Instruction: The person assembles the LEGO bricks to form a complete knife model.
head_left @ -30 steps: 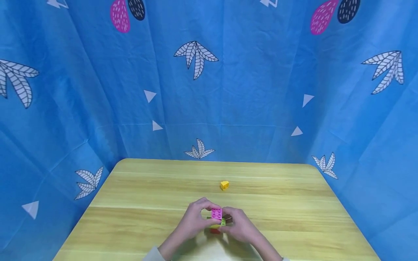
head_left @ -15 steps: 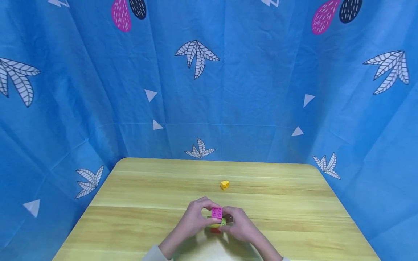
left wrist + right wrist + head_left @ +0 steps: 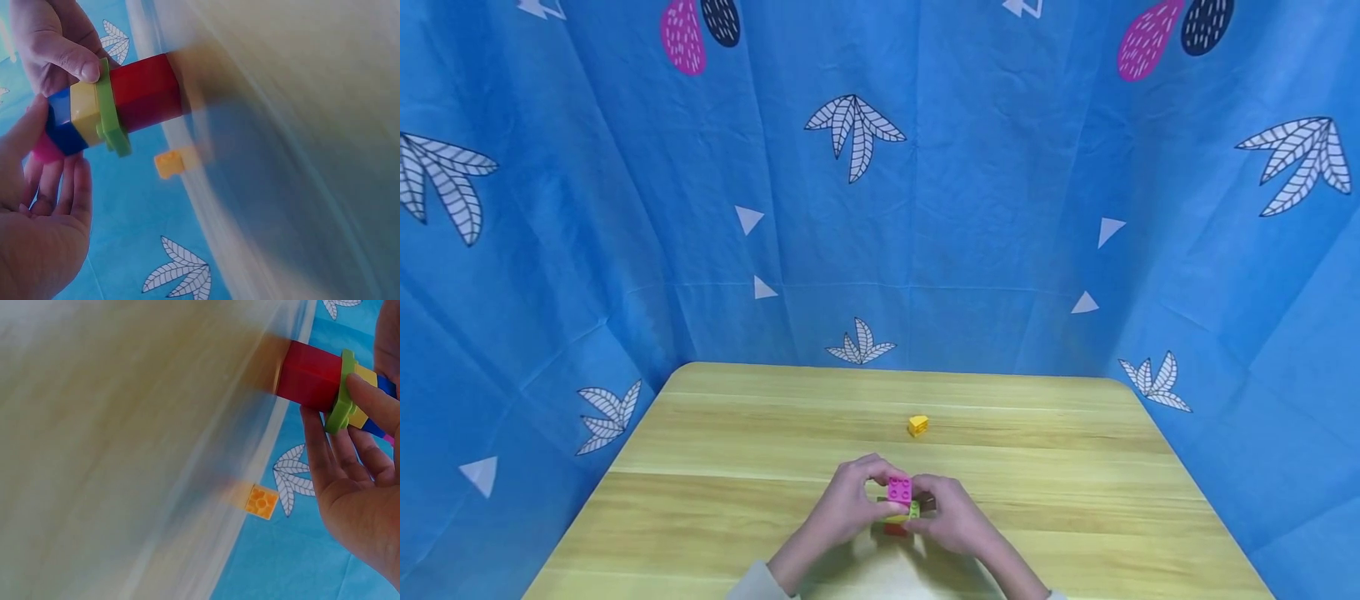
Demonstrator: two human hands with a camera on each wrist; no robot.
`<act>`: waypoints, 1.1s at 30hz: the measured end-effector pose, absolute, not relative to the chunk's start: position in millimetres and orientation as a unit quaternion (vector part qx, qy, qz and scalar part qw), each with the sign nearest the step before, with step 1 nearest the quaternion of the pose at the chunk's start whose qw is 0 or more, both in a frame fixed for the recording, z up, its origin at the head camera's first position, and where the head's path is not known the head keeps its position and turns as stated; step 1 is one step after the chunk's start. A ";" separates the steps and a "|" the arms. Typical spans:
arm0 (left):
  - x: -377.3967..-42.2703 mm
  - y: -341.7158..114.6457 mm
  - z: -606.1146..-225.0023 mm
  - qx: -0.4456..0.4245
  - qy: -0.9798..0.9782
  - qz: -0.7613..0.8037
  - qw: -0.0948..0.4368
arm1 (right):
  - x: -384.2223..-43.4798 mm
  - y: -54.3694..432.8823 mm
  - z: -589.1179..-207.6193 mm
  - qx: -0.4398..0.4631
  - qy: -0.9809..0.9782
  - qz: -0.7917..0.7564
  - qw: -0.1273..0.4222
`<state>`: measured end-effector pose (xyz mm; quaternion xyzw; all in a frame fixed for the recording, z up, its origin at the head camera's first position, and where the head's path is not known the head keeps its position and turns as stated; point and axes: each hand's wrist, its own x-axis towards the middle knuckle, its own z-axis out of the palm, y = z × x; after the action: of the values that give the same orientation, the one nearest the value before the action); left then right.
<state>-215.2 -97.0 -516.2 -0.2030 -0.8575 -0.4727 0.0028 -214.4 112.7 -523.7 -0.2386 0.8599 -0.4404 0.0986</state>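
Here, in the pinch of left hand [image 3: 848,498] and right hand [image 3: 949,518], glossy studded blocks [image 3: 145,89].

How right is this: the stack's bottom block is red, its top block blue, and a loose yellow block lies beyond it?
One slip: the top block is pink, not blue, as the head view shows. The rest stands.
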 end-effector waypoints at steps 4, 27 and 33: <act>-214.6 -96.9 -515.2 -0.209 -0.862 -0.461 0.006 | -214.4 112.2 -522.9 -0.245 0.860 -0.437 0.095; -216.2 -86.8 -518.8 -0.226 -0.849 -0.477 0.022 | -214.0 124.6 -528.3 -0.231 0.870 -0.429 0.070; -215.1 -85.5 -518.0 -0.222 -0.847 -0.482 0.025 | -215.2 128.5 -529.0 -0.230 0.856 -0.453 0.091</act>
<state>-215.1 -85.5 -518.0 -0.2222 -0.8470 -0.4823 0.0250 -215.2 128.5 -529.0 -0.2299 0.8563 -0.4535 0.0911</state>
